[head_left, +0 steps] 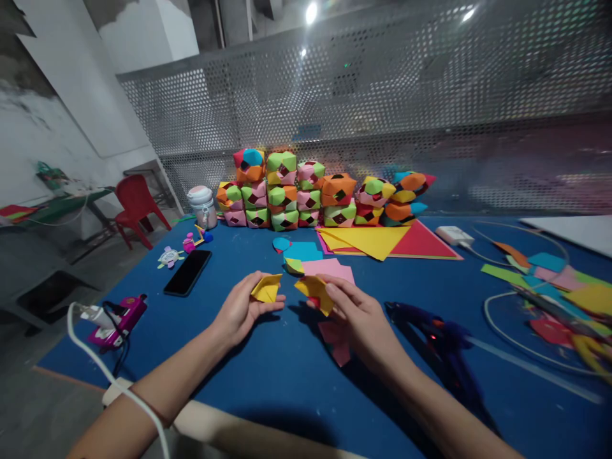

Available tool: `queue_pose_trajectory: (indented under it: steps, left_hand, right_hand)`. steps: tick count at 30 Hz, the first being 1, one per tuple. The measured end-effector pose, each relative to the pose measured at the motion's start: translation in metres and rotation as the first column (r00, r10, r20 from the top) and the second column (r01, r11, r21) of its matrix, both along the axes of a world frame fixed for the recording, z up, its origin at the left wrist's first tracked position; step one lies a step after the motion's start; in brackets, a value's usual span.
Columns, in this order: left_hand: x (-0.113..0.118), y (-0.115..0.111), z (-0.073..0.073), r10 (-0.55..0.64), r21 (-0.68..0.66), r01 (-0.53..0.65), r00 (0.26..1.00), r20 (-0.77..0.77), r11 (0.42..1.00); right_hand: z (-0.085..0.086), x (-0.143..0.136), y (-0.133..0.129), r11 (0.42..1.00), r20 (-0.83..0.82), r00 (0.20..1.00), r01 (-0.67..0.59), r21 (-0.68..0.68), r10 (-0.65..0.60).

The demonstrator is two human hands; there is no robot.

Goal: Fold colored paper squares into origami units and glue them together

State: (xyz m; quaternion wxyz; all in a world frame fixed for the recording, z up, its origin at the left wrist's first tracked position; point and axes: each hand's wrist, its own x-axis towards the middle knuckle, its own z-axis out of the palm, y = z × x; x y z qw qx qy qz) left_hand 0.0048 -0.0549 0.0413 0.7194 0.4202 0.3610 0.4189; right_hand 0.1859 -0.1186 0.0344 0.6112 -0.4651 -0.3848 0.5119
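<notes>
Yellow folded paper [266,289] is pinched by the left hand [240,311] at the frame's centre; near it, the right hand [357,312] grips firmly a yellow-and-red piece [319,290].

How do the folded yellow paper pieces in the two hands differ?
The folded yellow paper piece in the left hand shows only yellow; the yellow piece in the right hand has red below. The left piece appears smaller than the right piece. Both are held over the blue table.
</notes>
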Motion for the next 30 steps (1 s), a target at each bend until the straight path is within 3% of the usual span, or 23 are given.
queue_pose_trajectory:
  steps: [2,4,8,11,14,16,21,27,30]
  left_hand:
    - [0.000,0.005,-0.004,-0.092,-0.114,0.088,0.995,-0.026,0.990]
    - [0.001,0.005,-0.009,-0.188,-0.135,0.172,0.976,-0.112,0.976]
    - [0.006,-0.005,-0.015,-0.307,-0.004,0.342,0.836,-0.454,0.940]
    - [0.007,-0.011,-0.013,-0.187,0.210,0.445,0.694,-0.695,0.871]
    - [0.005,-0.013,-0.008,0.071,0.471,0.545,0.599,-0.798,0.694]
    - [0.004,-0.014,-0.006,0.138,0.518,0.600,0.563,-0.815,0.610]
    - [0.003,-0.013,-0.012,0.111,0.474,0.662,0.512,-0.852,0.581]
    - [0.001,-0.007,-0.015,0.105,0.485,0.643,0.535,-0.838,0.593]
    - [0.002,-0.004,-0.016,0.113,0.502,0.635,0.550,-0.828,0.587]
  right_hand:
    - [-0.003,0.002,0.007,0.999,-0.154,0.988,0.020,-0.036,-0.026]
    - [-0.007,0.006,0.014,0.998,-0.222,0.974,0.046,-0.043,-0.054]
    - [-0.015,0.012,0.026,0.997,-0.072,0.995,0.073,-0.017,-0.074]
    - [-0.017,0.005,0.036,0.998,0.104,0.994,0.048,-0.031,-0.044]
    - [-0.014,-0.017,0.049,1.000,0.219,0.976,0.004,-0.016,-0.001]
    - [-0.009,-0.034,0.060,1.000,0.318,0.948,-0.030,0.006,0.026]
    - [0.002,-0.052,0.087,0.993,0.610,0.789,-0.118,0.024,0.079]
    - [0.007,-0.001,0.095,0.997,0.841,0.540,-0.040,0.066,-0.034]
    - [0.001,0.017,0.092,0.999,0.914,0.405,-0.024,0.031,-0.018]
